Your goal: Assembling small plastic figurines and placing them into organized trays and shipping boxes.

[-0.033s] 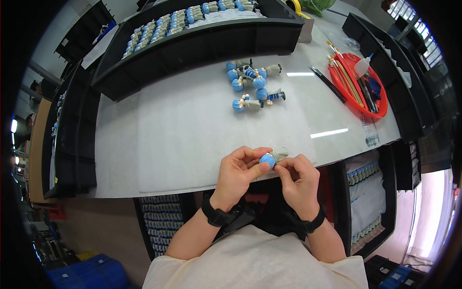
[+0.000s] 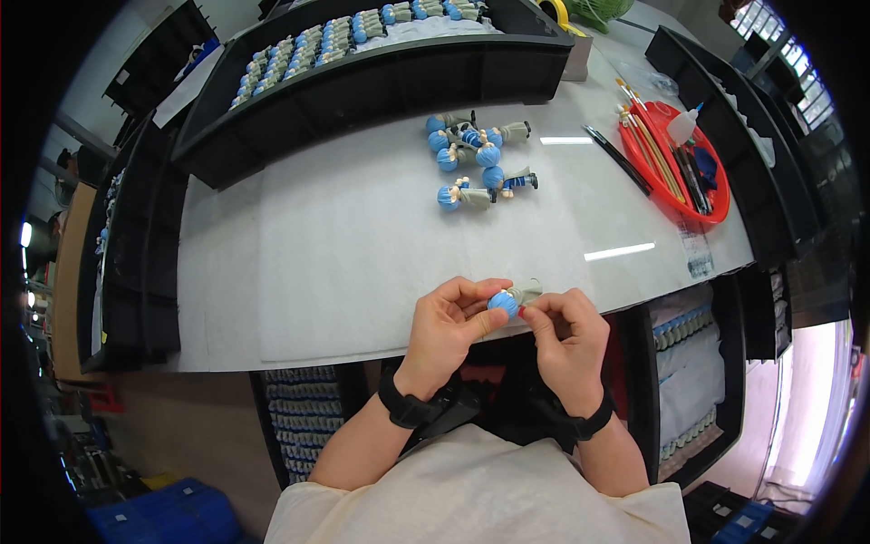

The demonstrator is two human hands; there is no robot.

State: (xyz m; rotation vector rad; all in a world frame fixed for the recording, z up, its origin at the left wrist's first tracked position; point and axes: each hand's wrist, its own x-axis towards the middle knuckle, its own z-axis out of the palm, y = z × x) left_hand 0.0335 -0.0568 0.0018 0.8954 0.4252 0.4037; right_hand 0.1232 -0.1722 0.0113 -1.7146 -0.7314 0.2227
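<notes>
Over the front edge of the table, my left hand holds a small doll figurine with blue hair and a grey-beige body. Its thumb and fingers close around the blue head, and the body points to the right. My right hand is beside the head, thumb and forefinger pinched together at its right side. A tiny reddish spot shows at that pinch; what it is I cannot make out. Farther back on the table lie several similar figurines in a loose group.
A black crate with rows of figurines stands at the back. On the right, a red tray holds brushes, pens and a small bottle; a dark pen lies beside it. More black crates flank the table and stand below it.
My right hand has shifted slightly to the right, away from the figurine's head, and the reddish spot now shows at its fingertips. My left hand and the figurine stay nearly still.
</notes>
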